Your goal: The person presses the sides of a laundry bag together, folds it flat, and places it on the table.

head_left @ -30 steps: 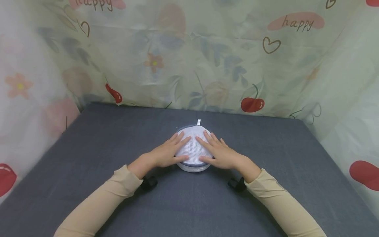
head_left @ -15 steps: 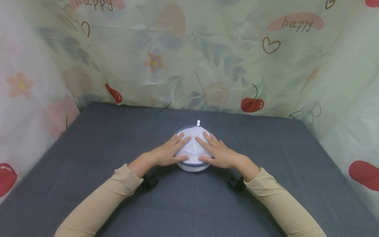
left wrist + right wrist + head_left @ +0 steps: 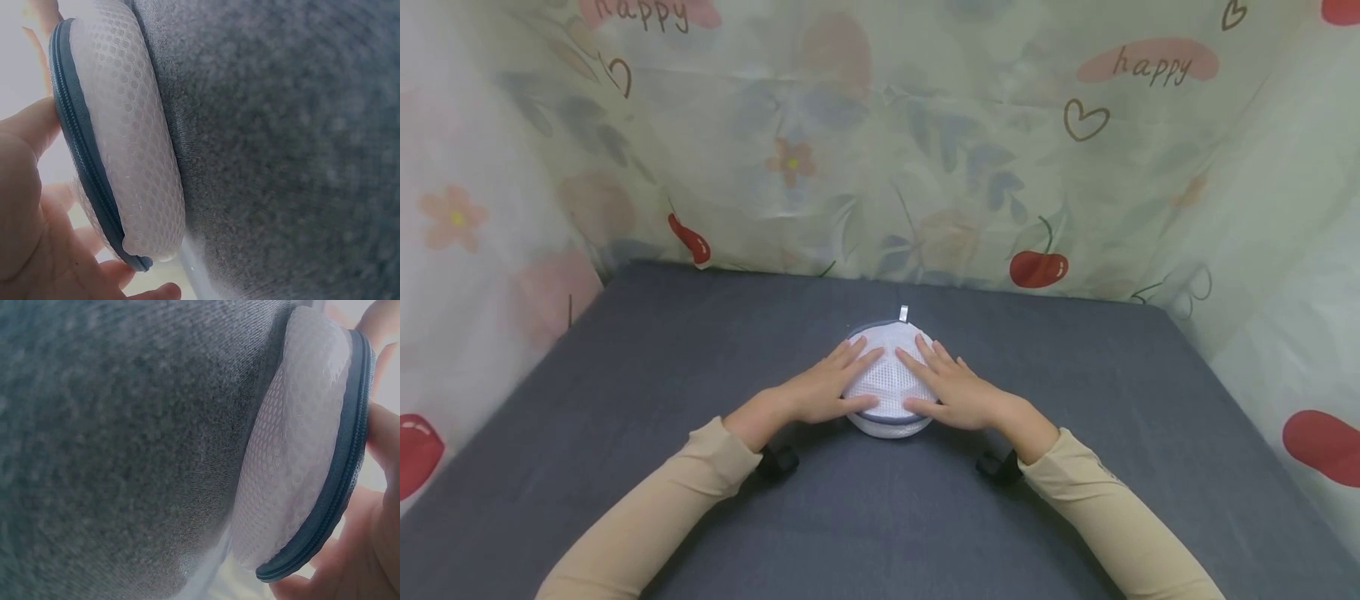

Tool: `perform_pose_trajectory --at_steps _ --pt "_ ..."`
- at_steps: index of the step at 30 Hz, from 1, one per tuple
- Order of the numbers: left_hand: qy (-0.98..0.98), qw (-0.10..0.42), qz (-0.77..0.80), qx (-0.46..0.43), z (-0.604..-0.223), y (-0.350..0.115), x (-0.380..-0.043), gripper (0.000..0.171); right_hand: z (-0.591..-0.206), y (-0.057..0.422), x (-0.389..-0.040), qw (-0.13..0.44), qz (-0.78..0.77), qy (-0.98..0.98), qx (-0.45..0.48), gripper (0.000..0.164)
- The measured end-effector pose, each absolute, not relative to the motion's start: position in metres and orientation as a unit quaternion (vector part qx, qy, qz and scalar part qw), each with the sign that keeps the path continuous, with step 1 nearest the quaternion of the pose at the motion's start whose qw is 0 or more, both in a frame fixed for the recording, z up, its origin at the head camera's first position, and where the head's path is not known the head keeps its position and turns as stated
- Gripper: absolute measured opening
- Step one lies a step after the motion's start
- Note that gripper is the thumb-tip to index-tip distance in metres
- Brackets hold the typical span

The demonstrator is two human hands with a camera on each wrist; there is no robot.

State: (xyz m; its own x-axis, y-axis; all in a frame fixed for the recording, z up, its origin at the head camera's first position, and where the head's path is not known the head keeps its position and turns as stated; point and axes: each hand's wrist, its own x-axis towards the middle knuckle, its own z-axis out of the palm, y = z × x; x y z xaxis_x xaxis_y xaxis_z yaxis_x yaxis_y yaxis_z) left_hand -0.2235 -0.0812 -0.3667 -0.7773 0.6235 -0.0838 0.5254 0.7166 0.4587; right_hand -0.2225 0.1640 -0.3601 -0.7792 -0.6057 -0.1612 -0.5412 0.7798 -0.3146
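A round white mesh laundry bag [image 3: 891,379] sits on the dark grey table, with a small pale tag at its far edge. Its blue-grey zipper [image 3: 94,169] runs around the side, and honeycomb mesh shows below it in both wrist views. My left hand [image 3: 823,387] rests on the bag's left side, fingers spread and straight across the top. Mirroring it, my right hand [image 3: 958,390] lies on the right side with its fingers spread too. Both thumbs point inward along the near edge. In the right wrist view the zipper [image 3: 337,481] passes just under my fingers.
The dark grey tabletop [image 3: 880,517] stretches around the bag on every side. A patterned curtain [image 3: 880,167] with cherries, flowers and the word "happy" hangs behind the table and along both sides. Black straps [image 3: 778,462] are worn at the wrists.
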Motion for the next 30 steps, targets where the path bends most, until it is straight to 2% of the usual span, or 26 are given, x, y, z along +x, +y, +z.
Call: perform_pose_trajectory --at_steps 8,14,22,30 --pt "0.922 0.100 0.196 0.319 -0.367 -0.082 -0.224 0.071 -0.361 0.164 -0.222 0.121 -0.130 0.935 -0.306 0.072" --pt "0.924 0.109 0.193 0.312 -0.365 -0.083 -0.224 0.071 -0.360 0.164 -0.223 0.124 -0.133 0.935 -0.304 0.072" --pt "0.922 0.099 0.210 0.310 -0.357 -0.085 -0.225 0.073 -0.355 0.168 -0.223 0.102 -0.160 0.934 -0.302 0.073" --pt "0.922 0.091 0.254 0.277 -0.342 -0.095 -0.230 0.073 -0.342 0.177 -0.223 0.092 -0.206 0.931 -0.286 0.071"
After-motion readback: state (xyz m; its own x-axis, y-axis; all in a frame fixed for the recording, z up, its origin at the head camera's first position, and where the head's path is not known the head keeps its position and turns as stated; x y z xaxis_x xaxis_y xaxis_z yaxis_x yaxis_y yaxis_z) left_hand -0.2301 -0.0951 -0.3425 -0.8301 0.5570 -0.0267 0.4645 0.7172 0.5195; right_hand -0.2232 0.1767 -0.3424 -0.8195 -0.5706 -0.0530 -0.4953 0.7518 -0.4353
